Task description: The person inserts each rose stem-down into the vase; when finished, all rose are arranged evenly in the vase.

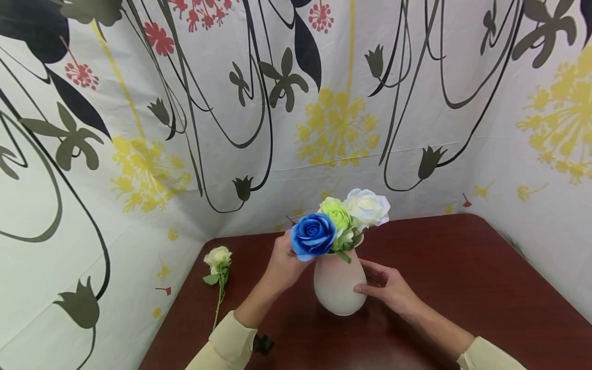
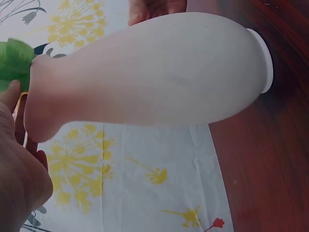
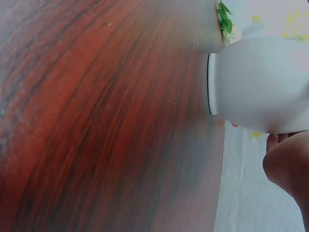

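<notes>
A pale, pink-tinged vase (image 1: pixel 339 288) stands upright on the table. From its mouth rise a blue rose (image 1: pixel 313 236), a light green flower (image 1: pixel 336 216) and a white rose (image 1: pixel 367 207). My left hand (image 1: pixel 285 263) is at the rim behind the blue rose, which hides most of its fingers. In the left wrist view, that hand's thumb touches a green leaf (image 2: pixel 13 60) beside the rim. My right hand (image 1: pixel 390 289) holds the vase's right side, its thumb in front and fingers round the back. The stems inside the vase are hidden.
A cream rose (image 1: pixel 218 259) with a leafy stem lies on the left of the dark red wooden table (image 1: pixel 439 257). A small black object (image 1: pixel 262 344) is by the left sleeve. Flower-patterned cloth (image 1: pixel 342 67) hangs behind and at both sides.
</notes>
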A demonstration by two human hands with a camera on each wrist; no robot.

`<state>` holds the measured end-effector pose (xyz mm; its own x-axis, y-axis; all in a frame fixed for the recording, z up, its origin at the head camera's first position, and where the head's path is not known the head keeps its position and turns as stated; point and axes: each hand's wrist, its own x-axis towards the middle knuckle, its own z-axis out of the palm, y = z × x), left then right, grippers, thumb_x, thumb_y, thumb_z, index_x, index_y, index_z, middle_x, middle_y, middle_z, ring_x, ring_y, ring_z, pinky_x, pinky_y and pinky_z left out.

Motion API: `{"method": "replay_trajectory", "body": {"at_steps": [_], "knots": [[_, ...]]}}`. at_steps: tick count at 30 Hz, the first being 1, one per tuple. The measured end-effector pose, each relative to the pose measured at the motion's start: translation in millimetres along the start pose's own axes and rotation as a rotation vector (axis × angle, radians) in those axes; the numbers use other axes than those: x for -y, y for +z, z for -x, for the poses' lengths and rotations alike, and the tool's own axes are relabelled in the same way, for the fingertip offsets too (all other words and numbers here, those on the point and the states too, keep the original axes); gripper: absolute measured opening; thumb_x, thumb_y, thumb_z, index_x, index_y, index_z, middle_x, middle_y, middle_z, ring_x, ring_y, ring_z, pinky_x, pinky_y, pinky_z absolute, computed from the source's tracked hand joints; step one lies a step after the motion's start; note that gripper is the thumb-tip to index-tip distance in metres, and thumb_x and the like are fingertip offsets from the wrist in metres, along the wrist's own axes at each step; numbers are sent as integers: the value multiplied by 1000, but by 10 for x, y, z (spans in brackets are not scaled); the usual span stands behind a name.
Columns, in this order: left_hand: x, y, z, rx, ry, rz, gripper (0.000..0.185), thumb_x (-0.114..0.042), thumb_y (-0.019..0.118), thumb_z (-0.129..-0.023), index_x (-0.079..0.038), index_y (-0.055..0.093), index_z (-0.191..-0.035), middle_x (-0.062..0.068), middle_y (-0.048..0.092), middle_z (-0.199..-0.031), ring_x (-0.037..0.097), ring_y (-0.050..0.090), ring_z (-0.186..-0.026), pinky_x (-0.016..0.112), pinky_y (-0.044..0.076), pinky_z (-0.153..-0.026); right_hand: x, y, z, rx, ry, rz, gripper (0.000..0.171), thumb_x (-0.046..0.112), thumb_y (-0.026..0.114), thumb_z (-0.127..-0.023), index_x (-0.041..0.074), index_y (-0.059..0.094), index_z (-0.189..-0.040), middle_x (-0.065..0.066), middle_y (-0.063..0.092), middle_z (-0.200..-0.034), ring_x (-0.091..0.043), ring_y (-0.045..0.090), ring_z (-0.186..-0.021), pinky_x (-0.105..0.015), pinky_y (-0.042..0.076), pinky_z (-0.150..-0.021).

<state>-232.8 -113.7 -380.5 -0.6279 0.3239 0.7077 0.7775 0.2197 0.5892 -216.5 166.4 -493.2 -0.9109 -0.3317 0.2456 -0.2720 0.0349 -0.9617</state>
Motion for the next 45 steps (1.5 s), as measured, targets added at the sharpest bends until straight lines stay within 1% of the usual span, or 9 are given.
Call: {"method": "replay_trajectory", "body": {"at_steps": [3,6,11,16,22,27,32,38,45], "knots": [[18,-78,39,19,-44,60,38,4,80,-92,-5,73,-128,10,75,-120,25,68,-107,36,59,-94,2,0,2,-3,5,1,66,9,81,-95,-4,52,-153,-26,57,-149,-43,57,-135,-23,55,-97],[44,-185,64,28,-67,70,40,-1,79,-95,-8,72,-134,6,74,-128,25,68,-119,38,57,-102,8,3,0,-3,4,4,67,9,81,-95,-5,51,-153,-26,57,-149,-44,56,-135,-23,54,-97],[128,-428,105,-16,-119,146,29,-2,76,-98,-6,74,-128,8,75,-123,27,70,-114,36,58,-101,13,7,-2,-6,10,3,67,10,82,-95,-5,51,-153,-26,57,-149,-45,56,-135,-23,54,-98],[277,-750,178,-184,-226,277,29,2,73,-99,3,71,-128,14,75,-123,25,71,-114,35,59,-97,20,8,1,-8,20,-3,68,10,82,-94,-5,51,-153,-26,56,-150,-45,55,-137,-22,53,-98],[525,-1179,310,-425,-395,343,35,0,72,-101,9,65,-134,7,77,-120,23,72,-112,29,59,-92,28,8,0,-6,22,-7,68,10,82,-94,-4,51,-153,-25,56,-151,-43,55,-137,-22,52,-99],[765,-1495,513,-520,-527,379,45,-9,71,-103,8,60,-142,4,76,-123,17,70,-114,25,58,-93,33,10,-4,-6,18,-1,68,10,82,-94,-4,52,-153,-25,57,-150,-43,55,-137,-22,53,-99],[954,-1686,746,-577,-652,372,50,-11,71,-104,7,55,-148,-6,77,-120,10,69,-115,22,56,-96,31,10,-8,-3,13,5,67,10,82,-95,-5,52,-153,-26,57,-150,-43,55,-136,-22,53,-99],[1139,-1772,1023,-602,-874,272,55,-12,75,-102,7,55,-149,-12,76,-114,1,72,-101,20,57,-91,27,9,-16,-2,9,7,67,10,82,-95,-4,52,-152,-26,57,-150,-43,56,-136,-22,53,-99],[1307,-1793,1312,-512,-1022,94,55,-13,74,-102,12,54,-147,11,72,-130,-1,70,-90,26,59,-91,36,3,-9,-3,17,6,67,11,82,-94,-4,52,-152,-25,57,-150,-43,56,-136,-22,53,-99]]}}
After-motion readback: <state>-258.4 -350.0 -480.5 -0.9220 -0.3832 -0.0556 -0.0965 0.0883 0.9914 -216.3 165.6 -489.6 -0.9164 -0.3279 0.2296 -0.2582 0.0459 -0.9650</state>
